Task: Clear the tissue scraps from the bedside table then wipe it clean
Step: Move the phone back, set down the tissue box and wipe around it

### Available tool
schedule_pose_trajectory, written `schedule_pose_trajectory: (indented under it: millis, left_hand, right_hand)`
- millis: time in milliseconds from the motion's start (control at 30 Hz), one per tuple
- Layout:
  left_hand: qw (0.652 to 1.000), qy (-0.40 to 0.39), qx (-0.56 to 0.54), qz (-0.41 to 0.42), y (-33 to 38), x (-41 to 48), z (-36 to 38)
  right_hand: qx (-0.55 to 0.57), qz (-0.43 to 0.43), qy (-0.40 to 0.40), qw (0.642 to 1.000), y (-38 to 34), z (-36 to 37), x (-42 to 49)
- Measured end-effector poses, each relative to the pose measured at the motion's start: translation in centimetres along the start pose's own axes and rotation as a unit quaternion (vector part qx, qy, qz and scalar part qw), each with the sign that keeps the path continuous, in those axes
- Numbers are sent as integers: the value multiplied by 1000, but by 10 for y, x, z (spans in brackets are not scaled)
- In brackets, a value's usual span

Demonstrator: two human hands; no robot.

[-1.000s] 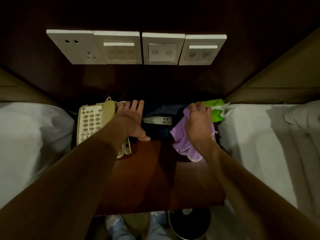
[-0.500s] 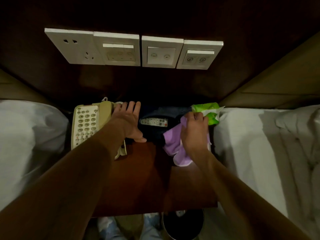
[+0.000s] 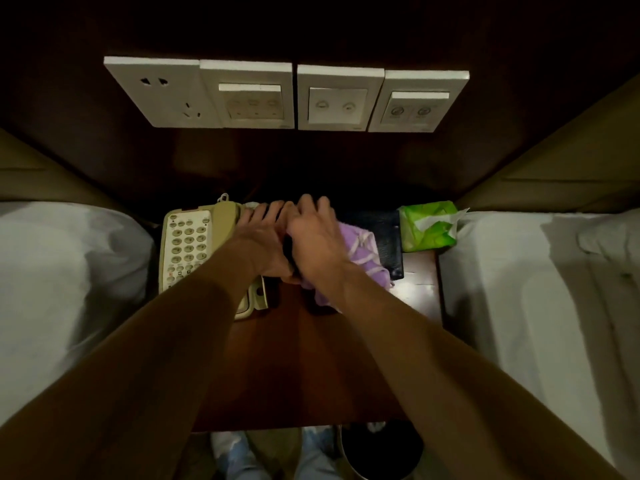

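The dark wooden bedside table [image 3: 311, 362] stands between two beds. My right hand [image 3: 315, 237] grips a purple cloth [image 3: 362, 258] and presses it on the back of the table, over a black pad [image 3: 384, 230]. My left hand [image 3: 263, 237] lies flat with straight fingers beside the beige telephone [image 3: 187, 247], touching my right hand. A narrow dark object shows between the two hands; what it is I cannot tell. A small white piece [image 3: 252, 204] lies at my left fingertips behind the handset.
A green tissue pack [image 3: 427, 225] sits at the table's back right corner. A dark bin [image 3: 381, 455] with a white scrap stands on the floor below the front edge. White beds flank the table, and switch panels [image 3: 287, 95] line the wall above.
My right hand has slid the purple cloth left, away from the tissue pack, until it meets my left hand. The remote on the black pad is now covered. My left hand has stayed put.
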State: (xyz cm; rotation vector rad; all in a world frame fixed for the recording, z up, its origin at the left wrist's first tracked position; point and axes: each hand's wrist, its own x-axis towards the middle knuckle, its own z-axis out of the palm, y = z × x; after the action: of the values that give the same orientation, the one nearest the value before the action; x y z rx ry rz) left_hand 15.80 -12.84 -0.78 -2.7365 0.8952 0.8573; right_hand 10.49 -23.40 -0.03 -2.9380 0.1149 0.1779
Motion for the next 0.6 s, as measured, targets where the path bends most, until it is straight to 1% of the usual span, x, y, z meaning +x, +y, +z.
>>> schedule_pose_trajectory:
  millis: [67, 133, 167, 200, 233, 267, 300, 333, 367, 433, 500, 533, 600]
  left_hand:
    - [1000, -1, -1, 2, -2, 0, -1]
    - [1000, -6, -2, 1, -3, 0, 0]
    - [1000, -7, -5, 3, -3, 0, 0]
    - [1000, -3, -10, 5, -4, -1, 0]
    - [1000, 2, -17, 7, -6, -1, 2]
    - [1000, 4, -21, 9, -6, -1, 2]
    - [1000, 6, -25, 10, -6, -2, 2]
    - [1000, 8, -22, 12, -6, -1, 2]
    - [1000, 9, -16, 12, -7, -2, 1]
    - [1000, 11, -16, 16, -9, -1, 2]
    - [999, 16, -34, 20, -12, 0, 5]
    - [999, 17, -42, 22, -13, 0, 6]
    - [999, 13, -45, 26, -14, 1, 5]
  right_hand:
    - [-19, -3, 1, 1000, 19, 2, 1]
    - [-79, 6, 14, 997, 54, 6, -1]
    - [-88, 41, 31, 995, 73, 7, -2]
    - [-68, 99, 50, 992, 82, 8, -2]
    - [-44, 153, 67, 985, 81, 9, 0]
    - [-26, 179, 77, 981, 68, 10, 3]
    - [-10, 172, 76, 982, 48, 11, 6]
    - [11, 152, 57, 987, 25, 11, 7]
    - [32, 118, 41, 992, 2, 10, 7]
    - [70, 66, 38, 995, -16, 7, 5]
    - [54, 36, 41, 997, 7, 2, 5]
    - [28, 38, 33, 998, 25, 0, 4]
    - [3, 81, 54, 995, 63, -9, -4]
